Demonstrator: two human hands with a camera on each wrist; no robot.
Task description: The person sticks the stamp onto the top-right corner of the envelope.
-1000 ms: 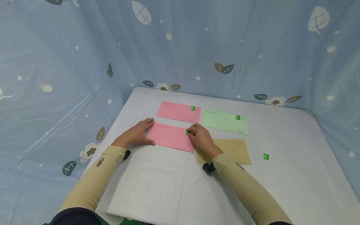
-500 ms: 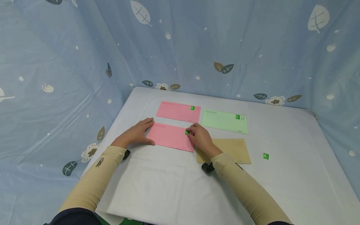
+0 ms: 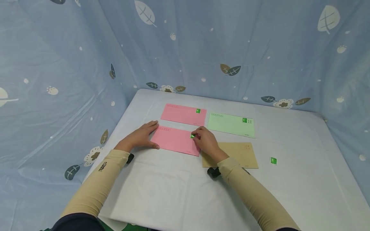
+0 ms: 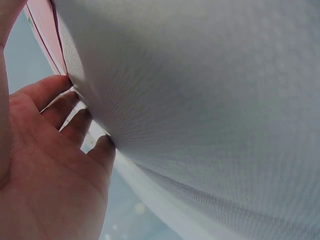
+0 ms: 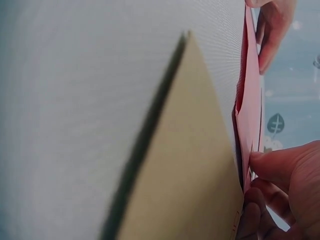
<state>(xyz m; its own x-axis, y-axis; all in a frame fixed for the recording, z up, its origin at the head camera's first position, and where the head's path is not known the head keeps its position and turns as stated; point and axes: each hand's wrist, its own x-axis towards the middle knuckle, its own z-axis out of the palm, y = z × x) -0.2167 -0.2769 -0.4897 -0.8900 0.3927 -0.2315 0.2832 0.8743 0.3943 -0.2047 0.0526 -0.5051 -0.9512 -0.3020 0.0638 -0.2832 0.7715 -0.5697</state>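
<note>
The near pink envelope [image 3: 174, 141] lies flat on the white-covered table. My left hand [image 3: 141, 136] rests at its left end, fingers spread and thumb at the lower corner. In the left wrist view, the fingertips of that hand [image 4: 55, 160] touch the white cloth. At the envelope's upper right, my right hand [image 3: 206, 141] pinches a small green stamp [image 3: 192, 136] between thumb and fingers, against the paper. The right wrist view shows the thumb [image 5: 277, 162] on the pink envelope [image 5: 246, 130]; the stamp is mostly hidden there.
Behind lies another pink envelope [image 3: 182, 115] with a green stamp, beside a light green envelope [image 3: 229, 125] bearing one too. A tan envelope [image 3: 237, 154] lies partly under my right forearm. A loose green stamp [image 3: 273, 161] sits on the table [image 3: 303, 179] to the right.
Almost nothing differs; both hands keep their places on the near pink envelope, with the stamp pinched at the same corner. Only the head view shifts slightly.
</note>
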